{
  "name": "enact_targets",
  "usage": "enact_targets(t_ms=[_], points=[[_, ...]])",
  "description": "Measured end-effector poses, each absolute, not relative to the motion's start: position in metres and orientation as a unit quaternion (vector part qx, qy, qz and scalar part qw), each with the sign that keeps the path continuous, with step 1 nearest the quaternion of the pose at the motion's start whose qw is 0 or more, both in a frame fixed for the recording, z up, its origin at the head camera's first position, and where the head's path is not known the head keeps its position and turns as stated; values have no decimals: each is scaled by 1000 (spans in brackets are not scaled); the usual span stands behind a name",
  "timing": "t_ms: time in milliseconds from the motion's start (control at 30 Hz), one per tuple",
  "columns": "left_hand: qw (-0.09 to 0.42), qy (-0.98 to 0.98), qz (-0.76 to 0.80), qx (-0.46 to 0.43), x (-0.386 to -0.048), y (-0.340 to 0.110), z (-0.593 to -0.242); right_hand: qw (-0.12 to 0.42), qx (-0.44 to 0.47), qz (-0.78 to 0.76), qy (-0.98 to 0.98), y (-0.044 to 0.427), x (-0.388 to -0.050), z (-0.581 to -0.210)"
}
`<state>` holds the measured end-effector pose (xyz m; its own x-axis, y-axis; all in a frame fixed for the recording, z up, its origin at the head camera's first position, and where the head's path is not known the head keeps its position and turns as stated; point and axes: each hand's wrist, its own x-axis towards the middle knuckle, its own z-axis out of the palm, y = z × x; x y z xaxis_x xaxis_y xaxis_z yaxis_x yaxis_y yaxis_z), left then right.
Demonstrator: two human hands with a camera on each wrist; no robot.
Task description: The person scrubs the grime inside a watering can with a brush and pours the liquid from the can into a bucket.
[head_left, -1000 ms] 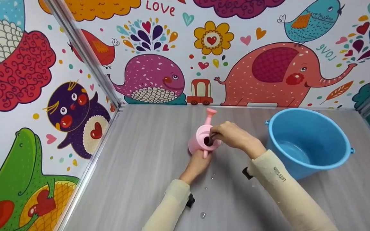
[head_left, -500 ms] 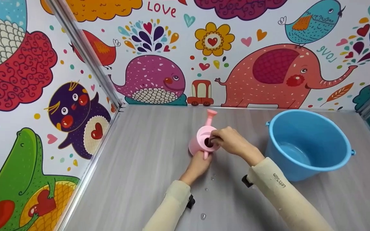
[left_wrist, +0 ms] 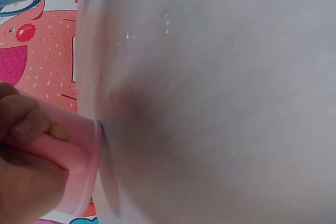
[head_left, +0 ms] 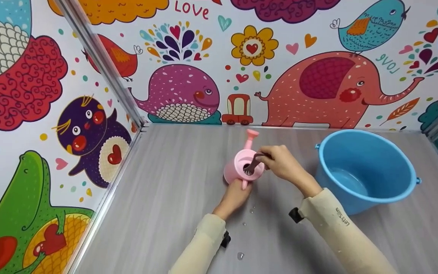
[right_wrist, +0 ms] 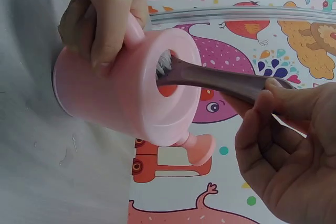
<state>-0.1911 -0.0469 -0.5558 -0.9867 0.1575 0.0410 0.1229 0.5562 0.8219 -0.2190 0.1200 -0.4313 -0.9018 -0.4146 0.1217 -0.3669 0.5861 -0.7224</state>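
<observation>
A pink toy watering can (head_left: 232, 172) stands on the grey table, its spout pointing toward the back wall. My left hand (head_left: 235, 196) grips the can's handle (left_wrist: 58, 151), the fingers curled round it. In my right hand (head_left: 285, 163) is a dark brown brush (right_wrist: 210, 75), its handle pinched between thumb and fingers. The brush's head dips into the round opening in the can's top. Pale bristles (right_wrist: 164, 64) show at the opening in the right wrist view; how far they reach inside is hidden.
A blue bucket (head_left: 365, 165) stands on the table to the right, nothing visible in it. Several water drops (head_left: 240, 256) lie on the table in front of the can. Walls printed with cartoon animals (head_left: 318, 87) rise at the back and left.
My right hand has drawn back a little to the right and more of the brush handle shows above the opening. My left hand and the can have hardly moved.
</observation>
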Motion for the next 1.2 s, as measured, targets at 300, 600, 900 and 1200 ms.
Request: enact_targets(t_ms=[300, 600, 900, 1200], points=[[11, 881, 467, 80, -191, -48, -559, -20, -228, -386, 894, 110, -214, -450], [-21, 889, 445, 105, -191, -47, -560, -51, -207, -358, 909, 99, -203, -467], [-9, 886, 454, 93, -190, -47, -560, -37, -205, -390, 897, 109, -201, -459], [-3, 889, 449, 93, -190, -48, -561, -3, -158, -456, 876, 128, -202, -447]])
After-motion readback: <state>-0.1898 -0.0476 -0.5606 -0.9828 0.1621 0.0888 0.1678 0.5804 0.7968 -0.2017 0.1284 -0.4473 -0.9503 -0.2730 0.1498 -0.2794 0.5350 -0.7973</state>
